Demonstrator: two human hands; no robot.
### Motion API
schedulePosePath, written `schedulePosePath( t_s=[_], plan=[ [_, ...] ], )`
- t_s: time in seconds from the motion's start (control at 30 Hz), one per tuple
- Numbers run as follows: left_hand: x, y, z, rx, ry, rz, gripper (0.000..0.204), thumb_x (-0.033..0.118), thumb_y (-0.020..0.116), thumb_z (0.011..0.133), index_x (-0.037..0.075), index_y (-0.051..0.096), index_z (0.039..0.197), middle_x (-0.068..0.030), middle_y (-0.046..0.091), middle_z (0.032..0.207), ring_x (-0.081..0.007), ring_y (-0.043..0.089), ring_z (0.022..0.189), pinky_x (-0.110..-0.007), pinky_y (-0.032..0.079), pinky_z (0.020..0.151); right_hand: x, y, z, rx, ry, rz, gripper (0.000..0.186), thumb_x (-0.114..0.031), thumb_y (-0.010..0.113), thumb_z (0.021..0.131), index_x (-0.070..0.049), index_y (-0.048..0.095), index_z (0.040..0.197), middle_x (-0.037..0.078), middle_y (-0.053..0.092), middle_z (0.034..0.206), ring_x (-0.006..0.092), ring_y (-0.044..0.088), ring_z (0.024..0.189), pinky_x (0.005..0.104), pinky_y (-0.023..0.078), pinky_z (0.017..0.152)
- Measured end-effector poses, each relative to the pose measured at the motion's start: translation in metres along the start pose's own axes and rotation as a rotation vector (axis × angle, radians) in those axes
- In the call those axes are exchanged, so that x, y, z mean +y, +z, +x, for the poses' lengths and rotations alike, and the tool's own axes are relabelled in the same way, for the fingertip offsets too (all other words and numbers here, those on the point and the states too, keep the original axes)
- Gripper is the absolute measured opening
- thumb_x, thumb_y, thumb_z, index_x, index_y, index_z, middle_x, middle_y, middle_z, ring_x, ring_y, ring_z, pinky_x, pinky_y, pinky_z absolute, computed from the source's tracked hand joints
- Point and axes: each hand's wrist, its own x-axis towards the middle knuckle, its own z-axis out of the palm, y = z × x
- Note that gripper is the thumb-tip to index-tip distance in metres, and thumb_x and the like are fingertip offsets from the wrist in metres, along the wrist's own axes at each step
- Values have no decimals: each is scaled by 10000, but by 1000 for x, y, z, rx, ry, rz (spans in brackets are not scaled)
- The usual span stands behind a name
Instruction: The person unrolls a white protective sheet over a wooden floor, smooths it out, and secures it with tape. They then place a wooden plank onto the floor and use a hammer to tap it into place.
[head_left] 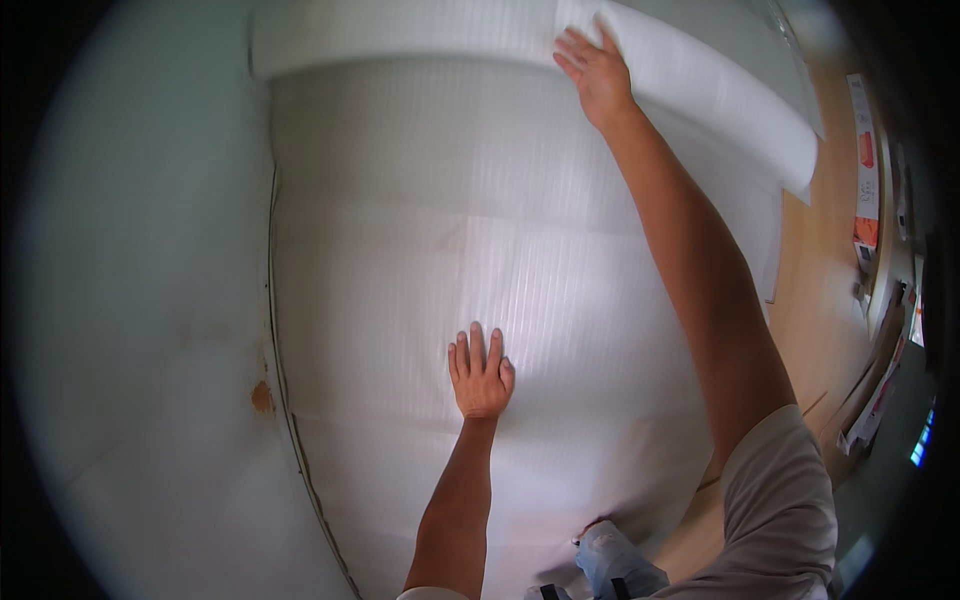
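White ribbed foam sheet (480, 230); pale wall (150, 250), rust-brown spot (262, 397); tan wood floor (820, 320).

The foam sheet (480, 250) runs off the top edge. Its near end lies hidden behind the forearms. Boxes (866, 180) at the right rim are too blurred to identify.

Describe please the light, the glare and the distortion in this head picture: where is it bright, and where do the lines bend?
Head view: a soft bright patch lies on the white ribbed foam sheet just right of the left hand; the right hand rests on the sheet's rolled part, evenly lit; the sheet's left edge bends with the fisheye; the corners are black, the rim slightly soft.
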Motion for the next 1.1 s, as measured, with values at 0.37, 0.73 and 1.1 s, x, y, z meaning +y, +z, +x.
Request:
schedulePosePath(
  t_s=[0.37, 0.73, 1.1],
  plan=[
    [6, -4, 1, 4, 22, -24, 486, 244, 544, 945, 168, 612, 1420, -180, 409, 1603, -420, 384, 1450, -584, 290, 1217, 36, -154, -61, -221, -700, -1532, 352, -67, 644, 908, -44, 642, 1259, 122, 659, 1280, 335, 598, 1178, 450, 491, 1010],
    [-6, 1, 5, 11, 19, 38, 490, 263, 537, 938, 186, 605, 1417, -175, 432, 1585, -424, 413, 1425, -604, 325, 1195, 67, -160, -68, -177, -662, -1629, 497, -178, 588, 900, -54, 581, 1381, 102, 517, 1504, 298, 440, 1414, 473, 367, 1149],
    [2, -19, -1, -154, -17, 76, 484, 162, 599, 907, 102, 560, 1386, -238, 382, 1562, -462, 346, 1428, -641, 296, 1158, 44, -148, -66, -189, -580, -1549, 469, -172, 607, 869, -41, 639, 1318, 99, 572, 1446, 272, 501, 1366, 451, 379, 1143]
  ],
)
